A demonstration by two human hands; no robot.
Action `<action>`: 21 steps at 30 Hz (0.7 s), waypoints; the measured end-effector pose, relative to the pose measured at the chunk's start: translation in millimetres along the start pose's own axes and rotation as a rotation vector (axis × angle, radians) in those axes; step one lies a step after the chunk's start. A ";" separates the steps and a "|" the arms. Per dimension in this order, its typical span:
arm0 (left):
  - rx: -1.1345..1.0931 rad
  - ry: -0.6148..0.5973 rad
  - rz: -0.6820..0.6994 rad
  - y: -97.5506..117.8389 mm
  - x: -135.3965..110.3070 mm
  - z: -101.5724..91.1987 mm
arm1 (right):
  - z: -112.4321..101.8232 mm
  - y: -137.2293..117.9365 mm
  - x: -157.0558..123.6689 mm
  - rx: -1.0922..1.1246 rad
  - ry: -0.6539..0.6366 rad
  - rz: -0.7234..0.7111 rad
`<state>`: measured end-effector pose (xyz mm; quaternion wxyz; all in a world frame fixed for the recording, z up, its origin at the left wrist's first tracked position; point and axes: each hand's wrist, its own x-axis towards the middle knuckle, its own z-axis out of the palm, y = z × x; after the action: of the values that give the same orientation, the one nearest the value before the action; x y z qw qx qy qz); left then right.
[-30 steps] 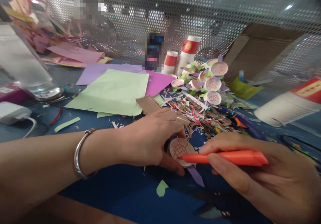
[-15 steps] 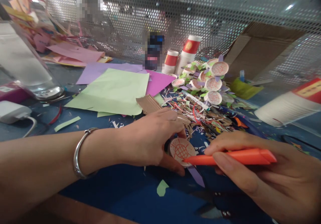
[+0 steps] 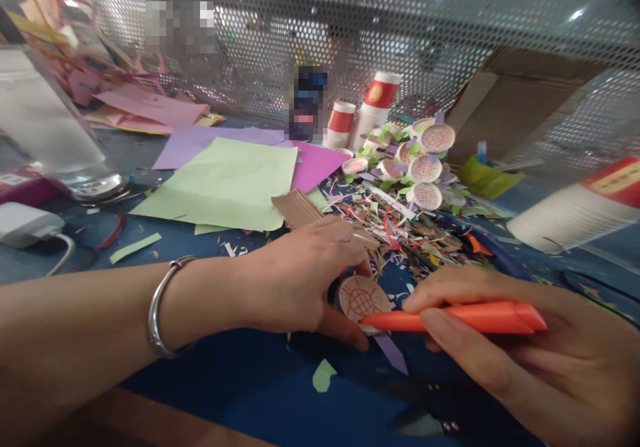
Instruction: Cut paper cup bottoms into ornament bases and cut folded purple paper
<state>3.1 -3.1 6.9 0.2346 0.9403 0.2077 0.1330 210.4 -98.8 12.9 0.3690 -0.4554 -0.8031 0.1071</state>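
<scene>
Clasping a small paper cup [image 3: 361, 297] on its side in the closed left hand [image 3: 300, 280], red-gridded base facing right, on the blue table [image 3: 240, 393] just on the near side of the scrap heap [image 3: 400, 230]. Pinching an orange marker [image 3: 460, 318] in the closed right hand [image 3: 525, 357], tip touching the base's lower edge.

Left hand [image 3: 300, 280] fingers cover the disc's [image 3: 361, 298] left rim; the dark bit behind it can't be made out. Pen [image 3: 460, 317] tip hides the disc's lower edge. Right hand [image 3: 525, 360] fingers, gripping, cover part of the pen barrel. That hand is cut by the right and bottom edges. Strip [image 3: 391, 353] top is hidden under the left thumb. The dark object [image 3: 435, 420] under the right fingers is unclear. Far beyond the left fingers are two pixelated patches [image 3: 306, 103]. Cup stack [image 3: 575, 210] beyond the right knuckles is cut off.
</scene>
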 end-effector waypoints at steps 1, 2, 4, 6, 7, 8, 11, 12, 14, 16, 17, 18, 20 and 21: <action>0.003 -0.001 -0.001 0.0 0.0 0.0 | -0.1 0.0 0.4 -0.006 -0.010 0.003; 0.005 -0.003 0.000 0.0 0.0 0.0 | -0.2 -0.1 0.9 -0.010 -0.014 0.003; 0.011 -0.006 0.000 0.1 0.0 -0.2 | -0.7 -0.1 1.6 -0.013 -0.012 -0.005; 0.013 -0.008 -0.001 0.2 0.2 -0.6 | -1.8 -0.2 1.6 -0.021 -0.006 -0.011; 0.014 -0.009 -0.003 0.4 0.3 -0.8 | -2.5 -0.2 1.3 -0.026 -0.003 -0.018; 0.015 -0.010 -0.005 0.6 0.4 -1.0 | -3.2 -0.3 0.9 -0.032 -0.002 -0.023; 0.010 -0.009 -0.004 1.2 0.7 -1.3 | -4.9 -0.9 -0.2 -0.040 0.006 -0.040; 0.006 -0.007 -0.002 1.3 0.8 -1.3 | -5.2 -1.2 0.0 -0.038 0.002 -0.038; -0.003 -0.001 0.004 1.2 1.0 -1.0 | -5.5 -1.7 1.3 -0.024 -0.007 -0.034; -0.007 0.007 0.013 0.7 1.1 -0.8 | -5.8 -1.6 3.0 -0.015 -0.018 -0.028; -0.008 0.010 0.019 0.4 1.0 -0.8 | -6.1 -1.3 3.5 -0.017 -0.015 -0.026; -0.010 0.013 0.024 0.0 0.8 -0.8 | -6.4 -0.8 3.6 -0.022 -0.007 -0.029; -0.012 0.022 0.026 -0.9 0.2 -1.1 | -6.9 0.3 1.9 -0.030 0.022 -0.025; -0.014 0.032 0.025 -1.4 -0.2 -1.2 | -6.9 0.6 0.4 -0.027 0.049 -0.017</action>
<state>2.0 -1.7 7.3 0.2362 0.9389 0.1986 0.1526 215.4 -99.3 17.6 0.3834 -0.4560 -0.7990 0.0816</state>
